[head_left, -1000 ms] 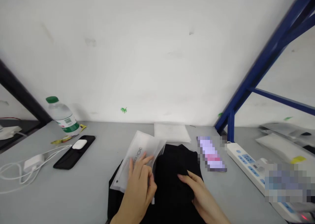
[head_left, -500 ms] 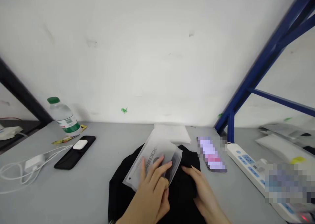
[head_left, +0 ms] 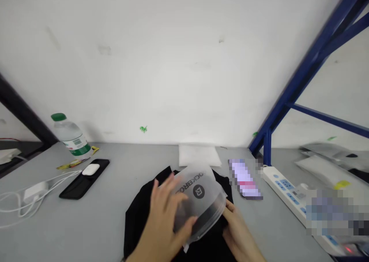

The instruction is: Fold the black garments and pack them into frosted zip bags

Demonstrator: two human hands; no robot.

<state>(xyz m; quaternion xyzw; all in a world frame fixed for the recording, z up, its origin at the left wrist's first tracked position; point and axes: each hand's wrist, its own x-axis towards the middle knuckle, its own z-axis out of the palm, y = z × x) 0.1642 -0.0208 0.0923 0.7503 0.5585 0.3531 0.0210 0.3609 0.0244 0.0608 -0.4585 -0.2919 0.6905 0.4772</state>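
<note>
A frosted plastic zip bag (head_left: 196,177) with dark printed lettering and a round logo lies tilted over a spread black cloth (head_left: 141,212). Its mouth faces me and gapes, with a zip slider at the lower corner; dark shows through near the opening. My left hand (head_left: 164,216) is open, fingers spread over the bag's left side, slightly blurred. At the bag's right corner, my right hand (head_left: 239,231) is closed on its edge, fingertips partly tucked behind it. Whether those fingers also pinch the cloth is hidden.
White sheets (head_left: 198,154) lie by the wall. To the left are a bottle (head_left: 72,137), a black phone (head_left: 83,181) with a white earbud case (head_left: 90,169), and a charger with cable (head_left: 36,191). A lit phone (head_left: 245,179) and a power strip (head_left: 288,196) are right.
The bag has shifted right and toward me, its mouth now wider. My left hand has spread its fingers and moved left; my right hand has gone from the cloth to the bag's corner.
</note>
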